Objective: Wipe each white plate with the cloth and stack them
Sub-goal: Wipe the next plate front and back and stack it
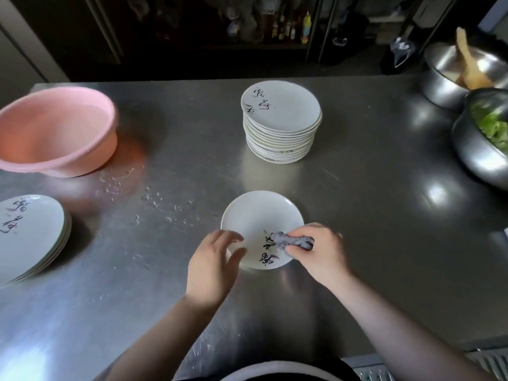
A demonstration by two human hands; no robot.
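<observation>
plate in hand (258, 221): left hand (213, 266) loosely steadies its rim - right hand (320, 250) clenches cloth (292, 240), wiping
far stack (280, 125): tall - probably wiped
left stack (30, 235): few, likely waiting

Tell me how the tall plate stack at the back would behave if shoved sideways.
The tall stack probably feels heavy: many plates deep. Its rims already sit slightly uneven, so upper plates might slide off rather than move together. On the smooth steel counter it would likely skid, and the glazed plates look breakable.

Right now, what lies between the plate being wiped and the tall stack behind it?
Nothing: in the head view, only bare steel table separates the plate being wiped from the tall stack.
</observation>
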